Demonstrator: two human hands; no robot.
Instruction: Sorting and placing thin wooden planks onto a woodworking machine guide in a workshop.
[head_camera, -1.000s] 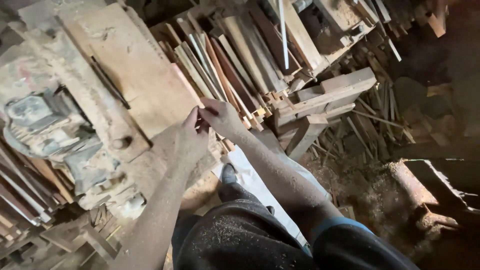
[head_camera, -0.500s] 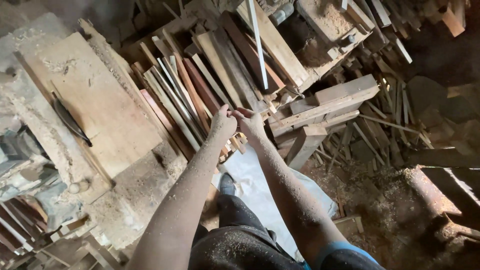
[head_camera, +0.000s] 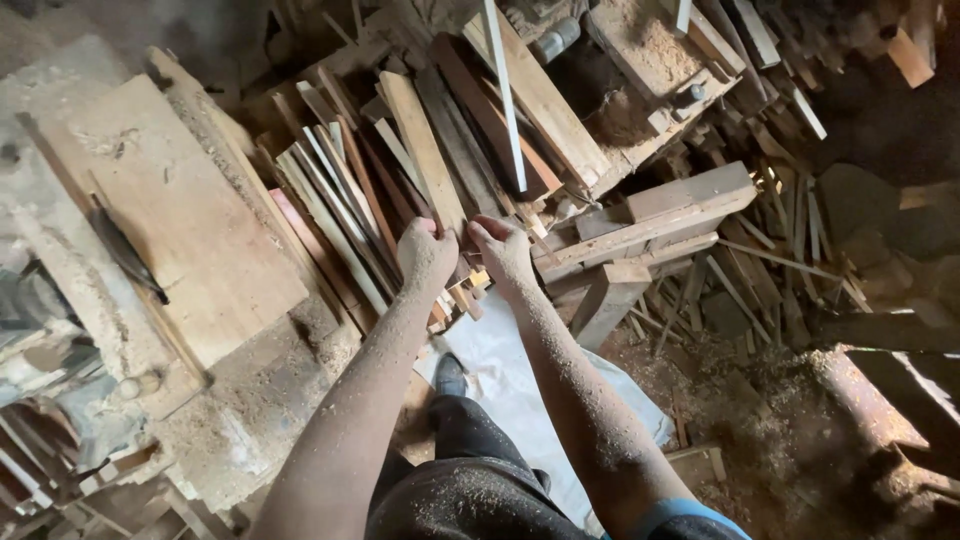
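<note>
My left hand (head_camera: 426, 252) and my right hand (head_camera: 500, 246) reach side by side into a pile of wooden slats (head_camera: 350, 190) that leans against the bench. Both hands close on the near end of one pale wooden plank (head_camera: 420, 150), which runs up and away from me. Dark and reddish slats lie on either side of it. Sawdust covers both forearms.
A wide plywood board (head_camera: 170, 210) lies on the dusty bench at left with a dark tool (head_camera: 125, 255) on it. A thick wooden beam (head_camera: 650, 215) crosses at right above scrap sticks (head_camera: 760, 290). A white sheet (head_camera: 510, 390) covers the floor by my foot.
My hands have moved further up into the slat pile and closed on the pale plank. The view has shifted to the right and upward.
</note>
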